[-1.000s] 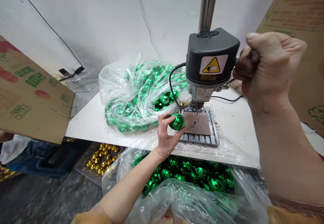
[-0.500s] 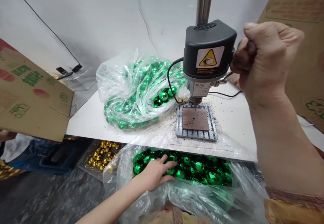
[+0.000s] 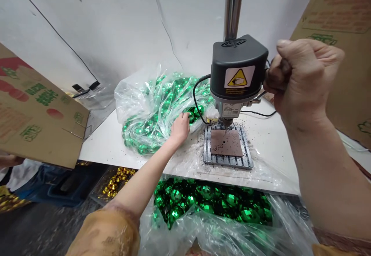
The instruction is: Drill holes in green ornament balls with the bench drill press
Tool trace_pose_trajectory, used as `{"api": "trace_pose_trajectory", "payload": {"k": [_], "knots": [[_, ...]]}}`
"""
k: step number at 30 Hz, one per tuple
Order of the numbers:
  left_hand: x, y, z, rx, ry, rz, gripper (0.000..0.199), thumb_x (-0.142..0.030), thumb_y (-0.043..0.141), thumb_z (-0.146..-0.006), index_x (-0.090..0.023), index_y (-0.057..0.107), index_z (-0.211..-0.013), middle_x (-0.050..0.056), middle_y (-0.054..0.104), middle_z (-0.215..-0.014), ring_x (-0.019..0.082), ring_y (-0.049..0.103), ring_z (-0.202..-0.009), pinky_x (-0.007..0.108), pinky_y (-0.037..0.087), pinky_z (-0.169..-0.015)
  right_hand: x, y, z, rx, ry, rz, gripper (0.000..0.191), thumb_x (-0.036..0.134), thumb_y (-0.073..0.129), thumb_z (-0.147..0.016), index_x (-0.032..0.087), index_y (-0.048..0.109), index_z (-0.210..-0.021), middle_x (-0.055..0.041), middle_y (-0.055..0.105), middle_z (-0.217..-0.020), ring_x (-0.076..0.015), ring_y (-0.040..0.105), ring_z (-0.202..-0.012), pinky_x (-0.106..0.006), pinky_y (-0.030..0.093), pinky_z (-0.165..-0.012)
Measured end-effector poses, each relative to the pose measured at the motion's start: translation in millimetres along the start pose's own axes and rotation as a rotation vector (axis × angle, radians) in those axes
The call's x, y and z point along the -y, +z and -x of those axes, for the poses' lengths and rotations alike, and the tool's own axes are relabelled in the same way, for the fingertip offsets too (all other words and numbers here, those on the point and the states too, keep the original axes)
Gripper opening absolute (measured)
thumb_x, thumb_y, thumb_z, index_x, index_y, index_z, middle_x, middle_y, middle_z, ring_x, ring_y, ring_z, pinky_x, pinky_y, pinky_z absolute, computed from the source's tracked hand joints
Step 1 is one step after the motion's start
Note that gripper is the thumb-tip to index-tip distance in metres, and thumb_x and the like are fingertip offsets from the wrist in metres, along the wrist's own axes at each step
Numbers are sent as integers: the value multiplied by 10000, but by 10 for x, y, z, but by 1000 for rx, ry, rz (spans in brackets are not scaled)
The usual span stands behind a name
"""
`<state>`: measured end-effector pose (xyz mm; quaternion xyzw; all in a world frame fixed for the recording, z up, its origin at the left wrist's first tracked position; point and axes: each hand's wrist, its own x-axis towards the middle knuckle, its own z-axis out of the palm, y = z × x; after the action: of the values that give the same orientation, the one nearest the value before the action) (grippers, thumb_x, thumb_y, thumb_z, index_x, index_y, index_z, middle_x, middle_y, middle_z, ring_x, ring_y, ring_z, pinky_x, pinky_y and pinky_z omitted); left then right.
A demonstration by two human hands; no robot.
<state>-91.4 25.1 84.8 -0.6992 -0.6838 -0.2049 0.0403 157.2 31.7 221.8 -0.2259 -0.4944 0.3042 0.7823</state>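
Observation:
At the mouth of a clear plastic bag of green faceted balls (image 3: 137, 126), my left hand (image 3: 181, 128) is curled with its fingers drawn together; its fingertips and anything between them are hidden. My right hand (image 3: 304, 74) is a closed fist around the lever at the side of a small black bench drill press (image 3: 239, 57). The drill bit points down over a brown square pad (image 3: 227, 148) with a dark hole in it. That pad lies on the slotted metal base (image 3: 246, 161). Below the table edge, another clear bag holds green faceted balls (image 3: 207, 198).
Dark shavings lie on the white table (image 3: 269, 159) around the drill base. A cardboard box (image 3: 43, 105) stands at the left, another box (image 3: 344, 66) at the right. Gold balls (image 3: 116, 180) sit low on the left. Another person's hand (image 3: 10, 160) shows under the left box.
My left hand has moved from the lower bag of green balls up to the bag on the table, its spread fingers now curled. My right hand stays on the lever.

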Motion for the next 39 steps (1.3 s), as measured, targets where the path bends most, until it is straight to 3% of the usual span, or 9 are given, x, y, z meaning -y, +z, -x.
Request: {"api": "trace_pose_trajectory", "payload": {"k": [2,5,11,14,17,21,25,31,39], "knots": [[-22,143,-230,46,-160,1,318,-241,508,-965,-157,601,-1258,184,665,-1074,327,680,-949,407,489,-827,-1,-9,-6,-6,2,1,372,218,653,-700,219,418,-412,56,356,-359,-73,252,-278,-272,119,-288],[-5,320,-367,56,-271,110,377,-316,596,-927,-201,598,-1286,167,646,-1040,337,672,-928,423,473,-832,12,-11,-5,0,16,-11,372,183,643,-702,213,415,-409,54,346,-353,-73,247,-275,-273,108,-288],[129,383,-358,-113,-179,703,303,-232,749,-766,-200,691,-1062,8,585,-765,158,543,-659,273,433,-684,43,8,28,14,-7,-18,368,171,618,-738,206,409,-437,57,348,-368,-66,250,-301,-273,122,-327],[120,277,-219,-127,-160,982,325,-306,767,-754,-195,676,-1047,-9,586,-767,106,488,-605,227,409,-594,30,2,34,29,-21,-13,359,165,605,-750,206,408,-452,62,362,-375,-61,255,-304,-265,138,-329],[37,160,38,-157,-232,1166,361,-467,724,-805,-214,655,-1052,8,599,-822,121,553,-700,228,482,-628,15,1,34,39,-40,-9,365,176,599,-759,206,405,-452,64,359,-373,-59,255,-306,-265,145,-329],[-177,123,408,-30,-258,1400,432,-517,720,-816,-245,614,-1134,15,637,-914,134,630,-814,272,557,-741,14,13,23,25,-43,-15,376,199,608,-756,217,383,-454,63,348,-370,-68,242,-311,-272,126,-327],[-423,283,591,148,-235,1451,509,-461,780,-783,-233,581,-1191,45,691,-1052,159,671,-940,295,545,-852,13,12,-2,20,-17,-41,390,208,610,-752,228,368,-446,56,333,-365,-74,217,-307,-279,101,-317],[-568,619,519,153,-211,1430,552,-453,818,-738,-194,557,-1150,54,709,-1024,171,668,-957,317,519,-884,12,5,-5,20,-12,-15,391,202,595,-768,225,392,-435,46,338,-361,-78,214,-309,-295,119,-328],[-546,811,454,197,-115,1341,583,-401,842,-715,-166,597,-1190,112,683,-1173,230,645,-1101,398,485,-1009,43,16,1,32,12,-17,405,198,569,-808,224,377,-452,54,326,-371,-75,216,-329,-279,129,-345]]}}
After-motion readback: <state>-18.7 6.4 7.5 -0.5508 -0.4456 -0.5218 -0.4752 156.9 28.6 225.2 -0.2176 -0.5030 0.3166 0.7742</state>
